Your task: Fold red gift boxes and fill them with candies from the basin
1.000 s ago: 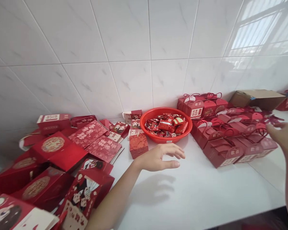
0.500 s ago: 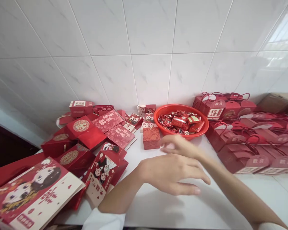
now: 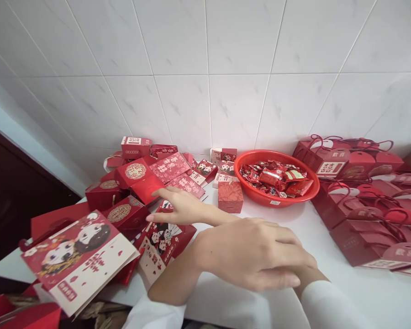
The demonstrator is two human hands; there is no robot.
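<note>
The right hand (image 3: 188,208) crosses beneath the left hand (image 3: 246,253), bringing its parted, empty-looking fingers beside the gold-emblemed red cardboard box (image 3: 133,171) left of centre; the left's fingers hang loosely apart.

On the handled box (image 3: 315,157) beside the wall, one can read 歡喜 on the flap and 囍 below it; the cartoon card (image 3: 80,260) bears red 囍; the red box (image 3: 133,172) has round gold 囍; the white label (image 3: 275,202) on the bowl (image 3: 260,198) is too small for reading.
</note>
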